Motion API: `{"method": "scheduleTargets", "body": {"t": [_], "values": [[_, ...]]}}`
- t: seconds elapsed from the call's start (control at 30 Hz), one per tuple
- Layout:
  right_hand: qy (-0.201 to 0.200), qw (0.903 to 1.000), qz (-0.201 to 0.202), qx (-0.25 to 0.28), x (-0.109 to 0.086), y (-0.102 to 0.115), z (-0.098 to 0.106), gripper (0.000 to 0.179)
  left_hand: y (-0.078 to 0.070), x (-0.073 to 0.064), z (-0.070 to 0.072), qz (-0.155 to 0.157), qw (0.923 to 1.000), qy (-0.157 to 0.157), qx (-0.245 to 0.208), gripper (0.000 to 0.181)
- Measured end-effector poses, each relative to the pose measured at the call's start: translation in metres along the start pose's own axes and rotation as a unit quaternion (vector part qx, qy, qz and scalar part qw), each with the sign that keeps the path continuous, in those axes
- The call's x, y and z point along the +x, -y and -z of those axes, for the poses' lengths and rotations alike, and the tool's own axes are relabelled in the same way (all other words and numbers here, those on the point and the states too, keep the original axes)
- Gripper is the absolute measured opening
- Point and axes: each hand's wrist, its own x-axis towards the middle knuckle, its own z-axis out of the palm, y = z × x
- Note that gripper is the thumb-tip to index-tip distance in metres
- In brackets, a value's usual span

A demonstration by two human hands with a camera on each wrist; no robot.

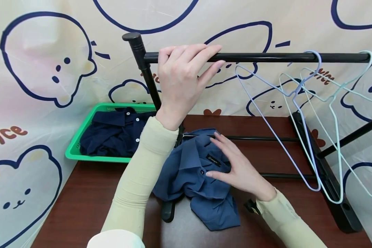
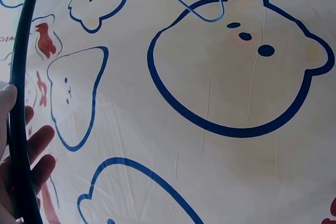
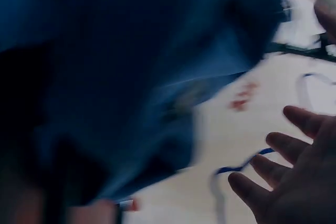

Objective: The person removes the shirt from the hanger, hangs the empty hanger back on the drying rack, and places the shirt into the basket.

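My left hand (image 1: 181,74) holds the black rail (image 1: 266,57) of a clothes rack near its left post, fingers over it and thumb below. In the left wrist view, the rail passes between thumb and fingers. A blue button-up shirt (image 1: 186,172) lies crumpled beneath that arm, its collar and dark label facing up. Beside the collar, my right hand (image 1: 235,165) is spread, fingers apart and nothing gripped. The right wrist view has the shirt (image 3: 157,40) blurred and close at left, with the right hand's spread fingers (image 3: 273,166) at lower right.
A green basket (image 1: 77,158) with a folded navy shirt (image 1: 111,131) stands at the left. Several pale plastic hangers, among them a lavender one (image 1: 300,106), hang from the rail at right. The rack's black foot (image 1: 328,179) rests on the brown table (image 1: 80,206).
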Motion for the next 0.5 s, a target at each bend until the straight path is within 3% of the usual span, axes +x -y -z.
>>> {"method": "scheduleTargets", "body": {"t": [0.2,0.37,0.5], "values": [[0.066,0.9974,-0.026,-0.013,0.000,-0.043,-0.035,0.115,-0.001,0.000,-0.001,0.000,1.0000,0.000,-0.001,0.037],[0.086,0.9959,-0.026,-0.014,-0.001,-0.057,-0.052,0.120,-0.001,0.001,0.002,-0.006,0.9998,0.006,-0.019,0.039],[0.104,0.9939,-0.037,-0.005,-0.001,-0.062,-0.058,0.118,-0.004,-0.005,0.012,-0.037,0.9983,0.000,-0.045,0.043]]}}
